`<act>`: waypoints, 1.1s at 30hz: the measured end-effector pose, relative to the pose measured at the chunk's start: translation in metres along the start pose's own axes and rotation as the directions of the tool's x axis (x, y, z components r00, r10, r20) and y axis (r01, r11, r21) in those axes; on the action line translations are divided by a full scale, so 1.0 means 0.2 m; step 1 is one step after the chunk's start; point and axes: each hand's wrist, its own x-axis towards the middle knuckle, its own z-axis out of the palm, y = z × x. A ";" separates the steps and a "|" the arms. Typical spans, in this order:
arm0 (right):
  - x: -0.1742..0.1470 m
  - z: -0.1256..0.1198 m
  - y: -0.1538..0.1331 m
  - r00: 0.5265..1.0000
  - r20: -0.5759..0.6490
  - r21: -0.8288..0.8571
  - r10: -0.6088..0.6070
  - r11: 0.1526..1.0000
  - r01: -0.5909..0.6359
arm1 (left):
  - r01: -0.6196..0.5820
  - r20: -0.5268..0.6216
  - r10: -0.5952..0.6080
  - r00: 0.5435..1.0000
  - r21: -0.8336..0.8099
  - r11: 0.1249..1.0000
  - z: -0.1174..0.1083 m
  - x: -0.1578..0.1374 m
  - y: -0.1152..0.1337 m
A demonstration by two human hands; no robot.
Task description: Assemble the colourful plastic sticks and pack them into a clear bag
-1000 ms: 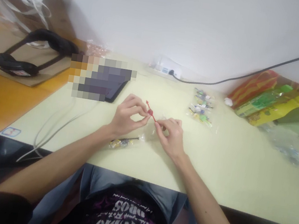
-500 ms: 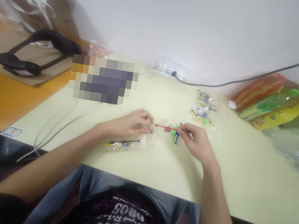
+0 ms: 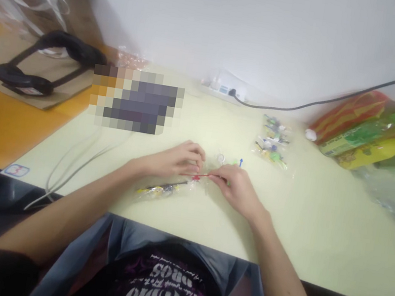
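Observation:
My right hand (image 3: 238, 187) pinches one end of a thin red plastic arrow (image 3: 203, 175) between thumb and fingertips. A small red knob-like part (image 3: 195, 178) shows at the arrow's middle. My left hand (image 3: 184, 160) rests just left of it, fingers bent and a little apart, the arrow's far end passing close under the thumb. Partly hidden behind my right hand lie a blue arrow piece (image 3: 240, 162) and a green piece (image 3: 233, 162). A small pale ring-shaped piece (image 3: 221, 158) lies between the hands. Below my left hand is a clear bag of yellow and dark parts (image 3: 162, 190).
Several small bags of coloured parts (image 3: 273, 142) lie at the back right. Bright snack packages (image 3: 376, 131) stand farther right. A power strip (image 3: 223, 90) with a black cord is by the wall. At left are a black handle-like frame (image 3: 47, 64) and white cables (image 3: 74, 168).
My right hand has moved left and slightly nearer me, carrying the red arrow away from the blue and green pieces. My left hand stays nearly in place, its fingers more bent.

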 end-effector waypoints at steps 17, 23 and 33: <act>0.03 0.12 -0.06 0.986 0.096 0.062 -0.133 0.990 0.127 | -0.010 -0.018 0.009 1.000 -0.042 0.999 0.01 0.00 -0.01; 0.03 0.15 -0.06 0.973 0.161 0.022 -0.164 0.986 0.163 | -0.006 -0.038 0.004 0.999 -0.069 0.998 0.02 0.00 -0.01; 0.01 0.04 -0.07 0.995 0.082 0.138 -0.053 0.990 0.041 | 0.002 -0.082 -0.007 0.997 -0.068 0.998 0.00 0.00 -0.01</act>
